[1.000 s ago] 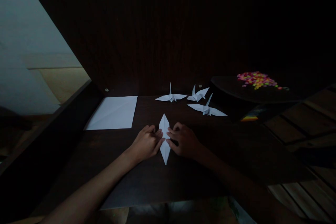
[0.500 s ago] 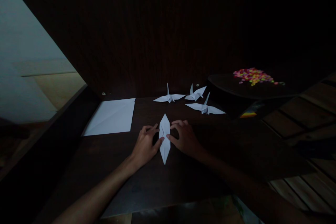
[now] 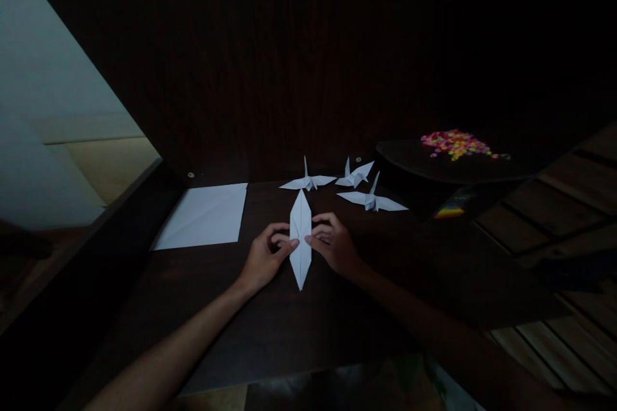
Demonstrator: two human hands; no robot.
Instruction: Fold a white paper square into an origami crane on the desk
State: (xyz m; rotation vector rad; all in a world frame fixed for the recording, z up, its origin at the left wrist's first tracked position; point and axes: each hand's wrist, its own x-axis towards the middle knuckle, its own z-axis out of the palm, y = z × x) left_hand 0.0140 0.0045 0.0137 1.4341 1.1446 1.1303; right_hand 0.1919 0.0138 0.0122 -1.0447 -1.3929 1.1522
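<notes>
A white folded paper (image 3: 301,263), long and pointed at both ends with a crease down its middle, is between my hands. My left hand (image 3: 267,252) pinches its left edge, thumb on the front and fingers curled behind. On the opposite edge my right hand (image 3: 337,245) grips it the same way. Its far tip rises in front of three finished paper cranes: a left crane (image 3: 308,182), a back right crane (image 3: 355,176) and a front right crane (image 3: 372,200). The fingertips behind the paper are hidden.
A creased white sheet (image 3: 205,215) lies at the left of the dark table (image 3: 270,327). Small colourful pieces (image 3: 456,143) are heaped on a raised dark shelf (image 3: 409,164) at the right. A dark panel (image 3: 289,64) stands behind, and a low side wall (image 3: 91,257) runs along the left.
Both hands have closed on the folded paper's edges and moved it slightly away from me, its far tip now raised near the cranes. The view has shifted a little.
</notes>
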